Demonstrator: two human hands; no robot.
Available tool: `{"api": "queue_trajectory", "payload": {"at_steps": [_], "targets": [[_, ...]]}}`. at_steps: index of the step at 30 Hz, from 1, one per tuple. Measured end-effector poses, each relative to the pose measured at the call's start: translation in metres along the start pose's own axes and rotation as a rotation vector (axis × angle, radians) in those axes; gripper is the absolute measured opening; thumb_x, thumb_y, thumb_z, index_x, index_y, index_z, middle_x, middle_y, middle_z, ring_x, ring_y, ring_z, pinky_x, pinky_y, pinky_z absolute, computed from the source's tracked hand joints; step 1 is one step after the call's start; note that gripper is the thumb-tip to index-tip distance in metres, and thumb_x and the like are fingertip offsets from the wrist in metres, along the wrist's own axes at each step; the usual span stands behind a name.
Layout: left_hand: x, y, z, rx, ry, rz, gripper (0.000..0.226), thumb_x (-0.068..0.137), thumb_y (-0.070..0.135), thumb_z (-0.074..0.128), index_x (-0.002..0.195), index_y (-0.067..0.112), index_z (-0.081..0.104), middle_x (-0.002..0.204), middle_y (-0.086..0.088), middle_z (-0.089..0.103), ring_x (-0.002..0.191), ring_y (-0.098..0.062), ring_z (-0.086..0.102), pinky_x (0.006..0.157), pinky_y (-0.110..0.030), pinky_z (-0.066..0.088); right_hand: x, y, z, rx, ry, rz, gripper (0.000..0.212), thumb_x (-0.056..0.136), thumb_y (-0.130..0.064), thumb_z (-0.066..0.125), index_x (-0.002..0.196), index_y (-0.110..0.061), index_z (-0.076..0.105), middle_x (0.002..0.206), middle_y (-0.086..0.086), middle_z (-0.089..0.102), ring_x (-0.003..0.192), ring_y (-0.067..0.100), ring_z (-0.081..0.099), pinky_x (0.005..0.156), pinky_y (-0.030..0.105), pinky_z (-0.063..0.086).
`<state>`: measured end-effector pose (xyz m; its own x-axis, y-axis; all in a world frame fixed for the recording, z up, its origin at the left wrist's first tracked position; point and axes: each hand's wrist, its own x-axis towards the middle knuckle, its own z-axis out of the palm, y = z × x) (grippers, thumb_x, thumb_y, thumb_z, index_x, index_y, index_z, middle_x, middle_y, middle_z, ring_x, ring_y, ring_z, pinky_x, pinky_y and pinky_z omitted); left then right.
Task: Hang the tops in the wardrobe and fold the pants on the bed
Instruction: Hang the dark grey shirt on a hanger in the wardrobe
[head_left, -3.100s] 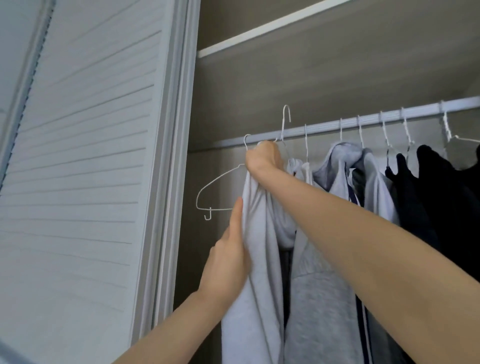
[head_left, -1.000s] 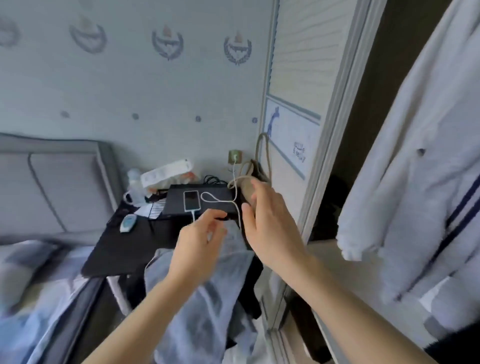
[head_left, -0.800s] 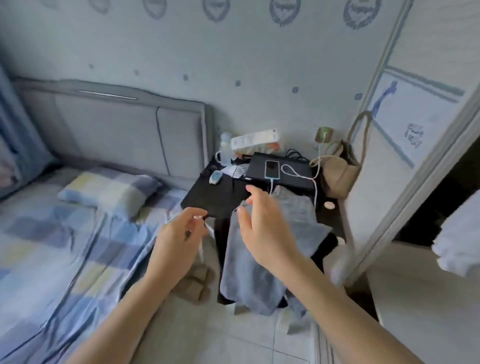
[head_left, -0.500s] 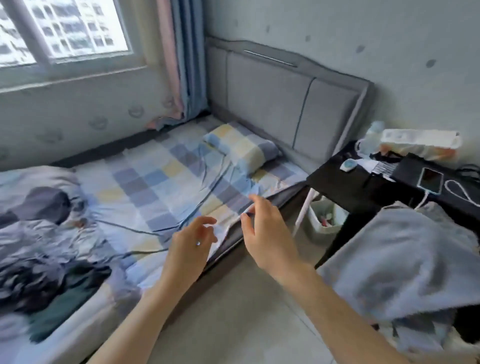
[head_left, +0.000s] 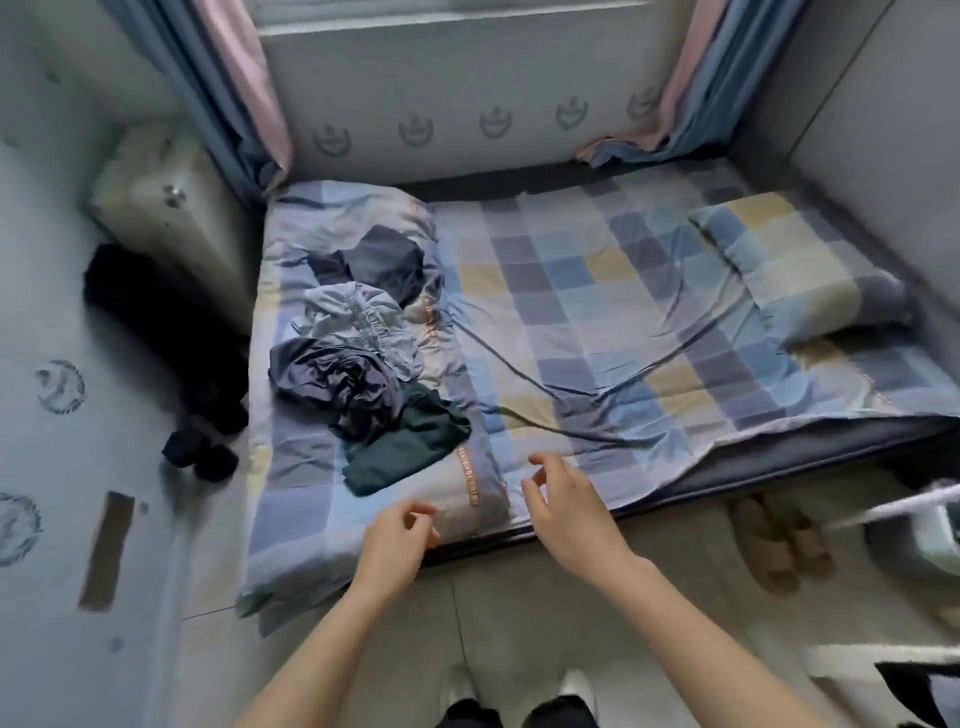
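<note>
A heap of clothes lies on the left part of the checked bed (head_left: 597, 291): a dark navy garment (head_left: 387, 262) at the back, a light grey one (head_left: 358, 317), a crumpled dark purple-grey one (head_left: 337, 384) and a dark green one (head_left: 410, 447) nearest me. My left hand (head_left: 397, 540) hovers over the bed's near edge, fingers loosely curled, holding nothing. My right hand (head_left: 566, 509) hangs beside it, fingers relaxed and empty. Both hands are a short way in front of the green garment. The wardrobe is out of view.
A checked pillow (head_left: 795, 270) lies at the bed's right end. Slippers (head_left: 779, 540) sit on the floor under the right bed edge. A dark pile (head_left: 171, 338) and a cream box (head_left: 161, 208) stand left of the bed. Curtains (head_left: 234, 88) hang behind.
I have turned from the wardrobe, past the bedside table, to face the bed. Both hands let go of the hung grey top and now hang empty over the bed's edge.
</note>
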<state>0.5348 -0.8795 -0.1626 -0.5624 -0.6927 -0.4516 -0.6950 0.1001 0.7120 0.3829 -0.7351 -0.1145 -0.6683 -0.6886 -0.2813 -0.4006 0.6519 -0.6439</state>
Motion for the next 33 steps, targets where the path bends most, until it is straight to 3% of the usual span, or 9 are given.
{"api": "queue_trajectory", "payload": {"at_steps": [3,7,10,13,19,23,26,29,33], "targets": [[0.055,-0.014,-0.023,0.067,-0.058,-0.103,0.021,0.091,0.009,0.049,0.086,0.024,0.064,0.076,0.003,0.071,0.080,-0.021,0.065,0.073,-0.029,0.048,0.044,-0.009,0.021,-0.026,-0.082,0.021,0.034,0.099,-0.028,0.042,0.129,-0.012,0.047,0.121,0.007,0.059,0.113,0.025,0.052,0.085,0.034,0.041],[0.130,-0.031,-0.044,0.105,-0.046,-0.173,0.019,0.091,0.010,0.048,0.083,0.019,0.063,0.085,-0.001,0.068,0.082,-0.022,0.060,0.066,-0.029,0.044,0.130,-0.018,0.043,-0.085,-0.208,0.019,0.031,0.099,-0.026,0.042,0.125,-0.012,0.050,0.119,0.011,0.062,0.109,0.029,0.055,0.084,0.036,0.044],[0.177,-0.042,-0.047,0.260,-0.033,-0.211,0.019,0.090,0.012,0.047,0.091,0.016,0.066,0.091,-0.001,0.065,0.086,-0.022,0.058,0.068,-0.028,0.042,0.196,-0.021,0.060,-0.100,-0.289,0.010,0.030,0.099,-0.028,0.042,0.122,-0.011,0.052,0.116,0.011,0.062,0.105,0.028,0.056,0.077,0.032,0.041],[0.223,-0.058,-0.045,0.361,-0.036,-0.264,0.023,0.088,0.013,0.047,0.100,0.014,0.066,0.107,-0.006,0.065,0.097,-0.027,0.059,0.078,-0.032,0.048,0.263,-0.022,0.083,-0.129,-0.355,-0.005,0.028,0.099,-0.027,0.044,0.117,-0.009,0.055,0.114,0.011,0.063,0.105,0.027,0.056,0.080,0.032,0.041],[0.312,-0.094,-0.045,0.314,-0.018,-0.340,0.038,0.092,0.017,0.050,0.129,0.012,0.052,0.134,-0.008,0.050,0.122,-0.027,0.049,0.097,-0.034,0.043,0.377,-0.030,0.149,-0.155,-0.447,-0.021,0.025,0.098,-0.026,0.042,0.109,-0.011,0.058,0.109,0.007,0.063,0.105,0.026,0.056,0.081,0.033,0.041],[0.377,-0.129,-0.045,0.354,-0.074,-0.340,0.045,0.091,0.021,0.051,0.135,0.013,0.050,0.141,-0.009,0.047,0.129,-0.028,0.044,0.105,-0.037,0.039,0.429,-0.028,0.206,-0.207,-0.516,-0.061,0.026,0.099,-0.026,0.040,0.106,-0.007,0.057,0.107,0.010,0.063,0.102,0.030,0.055,0.078,0.035,0.040],[0.428,-0.158,-0.046,0.410,-0.122,-0.316,0.045,0.090,0.024,0.053,0.133,0.014,0.054,0.145,-0.008,0.043,0.133,-0.029,0.040,0.108,-0.039,0.037,0.466,-0.025,0.247,-0.186,-0.550,-0.027,0.025,0.099,-0.028,0.041,0.088,-0.010,0.056,0.088,0.008,0.060,0.089,0.028,0.052,0.072,0.033,0.036],[0.476,-0.187,-0.043,0.433,-0.111,-0.319,0.045,0.091,0.024,0.053,0.136,0.015,0.052,0.158,-0.012,0.023,0.145,-0.030,0.019,0.115,-0.041,0.028,0.503,-0.022,0.294,-0.117,-0.528,0.052,0.035,0.099,-0.030,0.045,0.067,-0.015,0.045,0.067,0.001,0.045,0.065,0.019,0.043,0.060,0.031,0.031],[0.518,-0.213,-0.037,0.344,-0.050,-0.294,0.048,0.094,0.028,0.054,0.140,0.016,0.049,0.164,-0.002,0.002,0.150,-0.027,-0.006,0.119,-0.043,0.018,0.531,-0.016,0.343,-0.068,-0.557,0.049,0.026,0.094,-0.031,0.054,0.100,-0.010,0.069,0.086,-0.001,0.056,0.084,0.015,0.050,0.074,0.026,0.037]]}}
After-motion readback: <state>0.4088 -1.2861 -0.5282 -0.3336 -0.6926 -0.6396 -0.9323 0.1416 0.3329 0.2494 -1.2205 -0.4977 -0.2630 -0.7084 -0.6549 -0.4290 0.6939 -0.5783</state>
